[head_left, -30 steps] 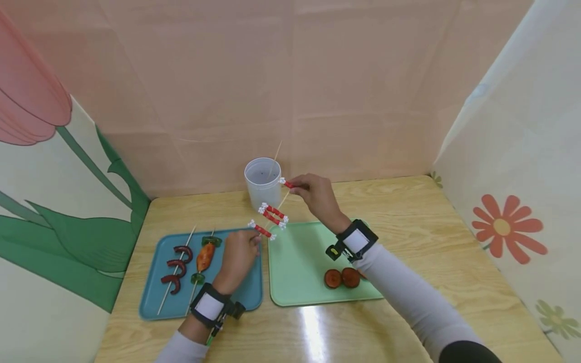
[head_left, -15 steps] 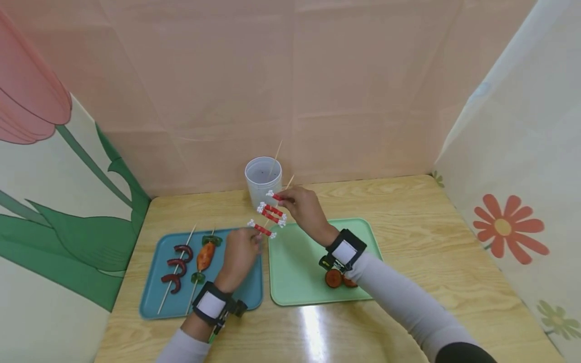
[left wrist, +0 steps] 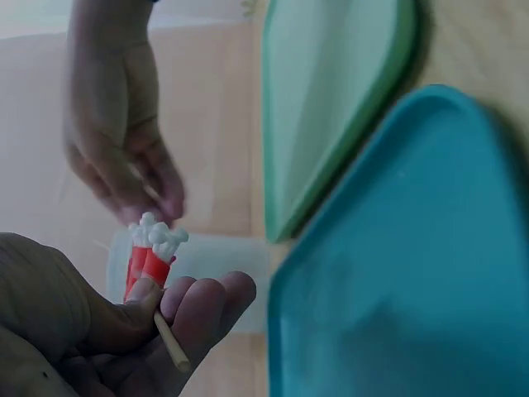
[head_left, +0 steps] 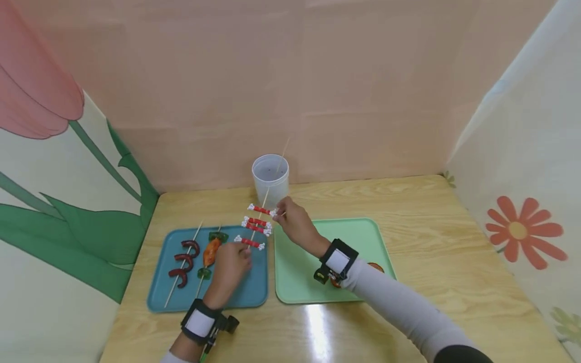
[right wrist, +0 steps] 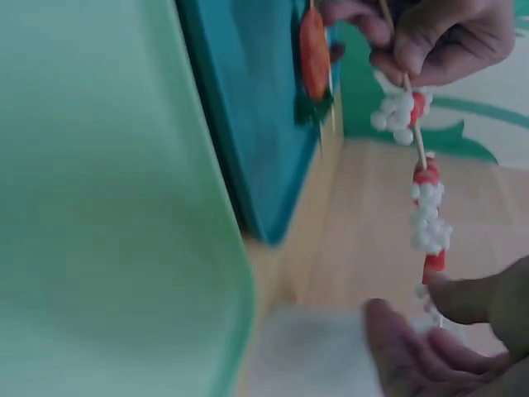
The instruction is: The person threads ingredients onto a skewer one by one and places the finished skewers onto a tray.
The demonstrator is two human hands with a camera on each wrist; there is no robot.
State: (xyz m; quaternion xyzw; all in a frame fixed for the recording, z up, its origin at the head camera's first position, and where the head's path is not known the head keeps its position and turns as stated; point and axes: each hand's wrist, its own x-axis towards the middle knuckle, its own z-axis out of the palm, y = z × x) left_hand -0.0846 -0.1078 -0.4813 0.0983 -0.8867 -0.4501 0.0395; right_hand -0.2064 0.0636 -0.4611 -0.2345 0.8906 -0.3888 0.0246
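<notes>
My left hand (head_left: 230, 267) pinches the lower end of a wooden skewer (left wrist: 171, 343) between thumb and fingers, above the blue tray (head_left: 251, 295). Several red rod-shaped pieces (head_left: 257, 222) with knobbly white ends are threaded crosswise on the skewer, which leans away toward the cup. At the far piece (head_left: 262, 210), my right hand (head_left: 296, 226) is beside its right white end. In the right wrist view the right thumb lies close to the red part, with a gap between thumb and fingers.
A whitish cup (head_left: 271, 189) with a thin stick stands at the back. On the blue tray lie a skewer of curved dark-red pieces (head_left: 181, 275) and one with an orange piece (head_left: 211, 251) between green ones. Round brown slices (head_left: 375, 266) on the green tray (head_left: 290, 282) are partly behind my right arm.
The right hand has slid down along the skewer, bringing the last red piece nearer the others, and now its fingers are parted from it. The skewer has shifted left and stands steeper.
</notes>
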